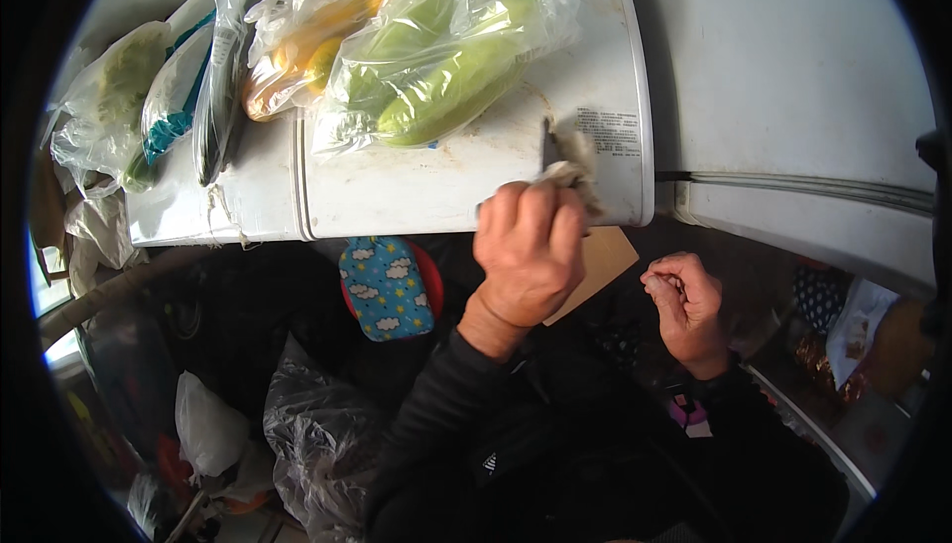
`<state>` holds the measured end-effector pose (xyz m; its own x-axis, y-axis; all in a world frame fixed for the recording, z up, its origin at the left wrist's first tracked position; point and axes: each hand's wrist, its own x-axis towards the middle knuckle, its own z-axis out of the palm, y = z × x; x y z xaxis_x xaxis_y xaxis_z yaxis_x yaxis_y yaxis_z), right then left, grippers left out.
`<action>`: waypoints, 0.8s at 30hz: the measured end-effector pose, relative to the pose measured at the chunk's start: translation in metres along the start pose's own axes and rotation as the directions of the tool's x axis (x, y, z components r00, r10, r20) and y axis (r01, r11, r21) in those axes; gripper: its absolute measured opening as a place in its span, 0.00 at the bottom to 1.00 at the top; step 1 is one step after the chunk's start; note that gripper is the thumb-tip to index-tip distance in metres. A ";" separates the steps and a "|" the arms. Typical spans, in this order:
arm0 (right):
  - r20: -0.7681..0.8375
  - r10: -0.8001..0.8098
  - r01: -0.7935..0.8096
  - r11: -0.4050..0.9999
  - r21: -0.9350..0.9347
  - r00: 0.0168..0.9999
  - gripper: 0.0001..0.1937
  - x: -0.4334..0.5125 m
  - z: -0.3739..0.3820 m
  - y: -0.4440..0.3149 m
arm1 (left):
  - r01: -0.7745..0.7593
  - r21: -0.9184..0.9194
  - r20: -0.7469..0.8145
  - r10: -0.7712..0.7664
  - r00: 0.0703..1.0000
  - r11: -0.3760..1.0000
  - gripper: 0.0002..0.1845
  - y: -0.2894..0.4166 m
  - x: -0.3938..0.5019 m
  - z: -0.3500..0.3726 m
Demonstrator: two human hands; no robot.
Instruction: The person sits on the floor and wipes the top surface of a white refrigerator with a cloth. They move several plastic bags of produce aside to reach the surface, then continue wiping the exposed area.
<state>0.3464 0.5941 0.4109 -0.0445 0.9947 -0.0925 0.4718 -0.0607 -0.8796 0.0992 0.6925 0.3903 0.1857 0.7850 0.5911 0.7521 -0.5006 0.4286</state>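
My left hand [529, 249] is closed around a crumpled beige cloth [579, 171], which is blurred, over a white appliance panel [401, 193]. A dark, flat, blade-like piece [549, 147] sticks up beside the cloth; its kind is unclear. Brownish smudges mark the panel around it, and printed writing [608, 131] lies just to the right. Off to the right, below the panel's edge, my right hand [686, 312] has its fingers curled against the thumb, with nothing clearly visible in it. Behind the left hand lies a clear plastic bag of long pale-green vegetables [454, 89].
More plastic bags line the panel's back left: orange-yellow produce [309, 63], a dark long vegetable [216, 123], leafy greens [123, 82]. A large white appliance [788, 59] stands at right. Below are a blue cloud-patterned pouch [387, 290], brown cardboard [602, 264] and a clear bag [320, 431].
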 end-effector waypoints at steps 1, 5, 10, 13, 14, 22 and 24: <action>0.008 -0.021 0.021 0.999 0.034 1.000 0.05 -0.001 0.001 0.002 | 0.006 0.080 -0.034 -0.003 0.999 0.997 0.23 -0.013 -0.008 -0.017; 0.023 -0.014 0.012 0.997 0.081 1.000 0.05 -0.004 0.001 0.014 | 0.036 0.077 0.012 -0.037 0.999 0.996 0.25 -0.022 -0.021 -0.027; -0.049 -0.018 0.022 0.997 0.072 0.999 0.04 -0.001 -0.007 0.012 | -0.084 -0.169 0.032 0.091 0.995 0.982 0.20 0.027 0.012 0.035; -0.057 -0.037 0.038 0.999 0.015 0.998 0.04 0.004 -0.009 0.007 | -0.120 -0.188 0.111 0.143 0.984 0.975 0.14 0.037 0.018 0.047; -0.054 -0.029 0.031 0.999 0.036 0.998 0.04 0.006 -0.009 0.006 | -0.139 -0.182 0.081 0.156 0.984 0.973 0.14 0.033 0.016 0.041; -0.028 -0.162 0.162 0.987 0.002 0.986 0.08 0.009 -0.001 0.007 | -0.083 -0.049 0.029 0.085 0.996 0.995 0.20 0.000 -0.020 0.002; -0.065 -0.225 0.226 0.974 0.000 0.972 0.15 0.016 0.001 0.004 | -0.073 -0.112 0.012 0.074 0.997 0.991 0.20 0.013 -0.014 0.019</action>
<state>0.3470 0.6101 0.4053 -0.0926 0.9860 0.1384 0.4495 0.1654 -0.8778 0.1187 0.6821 0.3743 0.2487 0.7499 0.6131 0.6611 -0.5940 0.4584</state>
